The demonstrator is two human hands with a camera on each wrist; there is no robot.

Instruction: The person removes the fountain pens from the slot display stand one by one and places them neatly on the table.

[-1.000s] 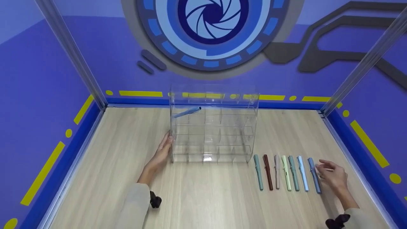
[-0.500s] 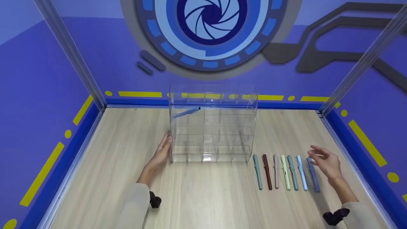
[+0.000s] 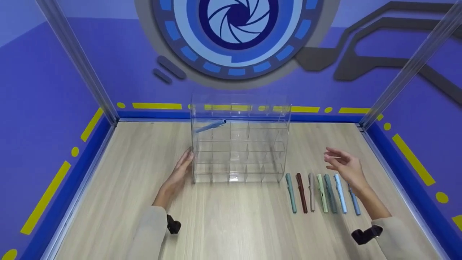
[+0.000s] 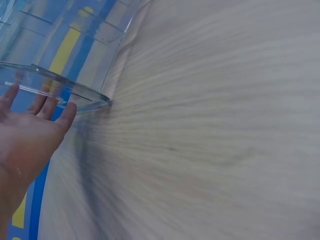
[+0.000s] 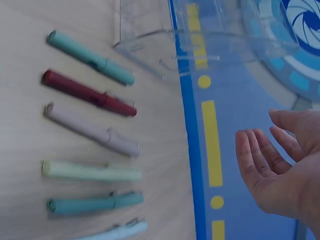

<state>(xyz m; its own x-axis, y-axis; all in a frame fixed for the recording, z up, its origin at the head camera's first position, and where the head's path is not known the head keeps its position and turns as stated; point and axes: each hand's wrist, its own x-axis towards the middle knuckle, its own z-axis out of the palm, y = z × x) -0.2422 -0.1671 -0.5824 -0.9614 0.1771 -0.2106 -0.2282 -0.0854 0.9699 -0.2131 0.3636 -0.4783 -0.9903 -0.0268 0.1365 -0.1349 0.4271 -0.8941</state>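
Observation:
A clear acrylic pen rack with several compartments stands upright mid-table. One blue pen lies slanted in its upper left part. My left hand rests its fairly straight fingers against the rack's left side; in the left wrist view the fingertips meet the clear edge. To the right, my right hand is raised above the far ends of the pens, its fingers loosely bent around nothing. Beneath it, a blue pen is partly hidden by the wrist.
Several pens lie in a row right of the rack: a teal pen, a dark red pen, a greyish pen, a pale green pen, another teal one and a light blue pen. Blue walls enclose the table.
My right hand has moved from beside the rightmost blue pen up and leftward, over the row's far end. The left hand stays at the rack, and the pens keep their places.

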